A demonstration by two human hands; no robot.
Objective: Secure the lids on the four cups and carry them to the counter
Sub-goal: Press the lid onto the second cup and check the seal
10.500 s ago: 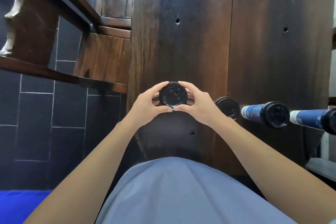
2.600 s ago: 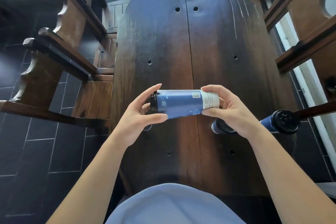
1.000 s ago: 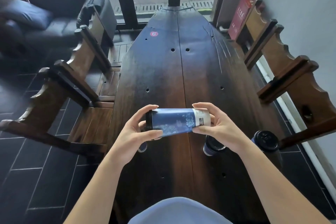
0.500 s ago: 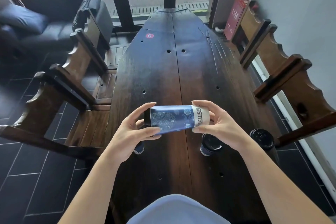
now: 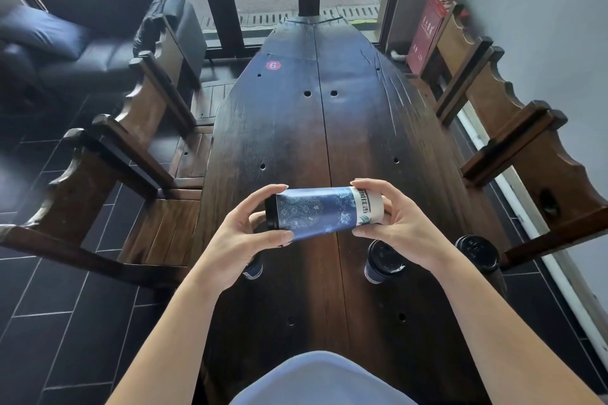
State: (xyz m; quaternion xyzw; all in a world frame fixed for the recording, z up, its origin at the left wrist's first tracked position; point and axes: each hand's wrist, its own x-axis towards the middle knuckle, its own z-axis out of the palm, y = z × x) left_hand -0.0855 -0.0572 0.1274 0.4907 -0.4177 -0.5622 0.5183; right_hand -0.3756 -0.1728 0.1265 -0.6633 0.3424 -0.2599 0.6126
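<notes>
My pale blue shirt [image 5: 324, 378] fills the bottom of the frame at the near end of a long dark wooden desk [image 5: 296, 148]. Just above the desk I hold a blue patterned cup [image 5: 324, 212] on its side. My left hand [image 5: 243, 237] curls round its black lid [image 5: 271, 215] end, and my right hand [image 5: 399, 223] grips the white base end. Three more cups stand upright on the desk beneath my hands: one [image 5: 253, 268] mostly hidden under my left hand, one [image 5: 381, 261] with a black lid below my right wrist, and one [image 5: 477, 253] by the desk's right edge. Wooden benches [image 5: 131, 148] flank both sides. Farther off are a round red number sticker [image 5: 273, 65], a dark sofa [image 5: 85, 43], a red box [image 5: 427, 29] and a window.
</notes>
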